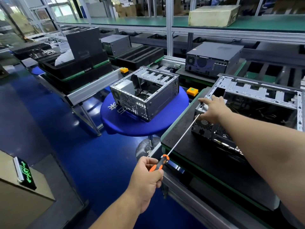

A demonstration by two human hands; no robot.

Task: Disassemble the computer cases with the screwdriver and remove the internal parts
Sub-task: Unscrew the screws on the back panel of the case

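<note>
An opened grey computer case [257,103] lies on a black mat [189,146] at the right, its side panel off and cables showing inside. My left hand [146,177] grips the orange-and-black handle of a long screwdriver [179,139]. The thin shaft runs up and right, and its tip meets the case's rear corner. My right hand [212,108] rests on that same rear top corner, fingers spread over the edge beside the tip. A second opened case [145,95] sits on a round blue stool [140,123] to the left.
A closed dark case [212,58] stands behind on the conveyor line. Black foam trays [140,55] and stacked bins [74,66] fill the left benches. Orange blocks [192,91] sit on the rail. A cardboard box [19,187] is at lower left, and the floor is blue.
</note>
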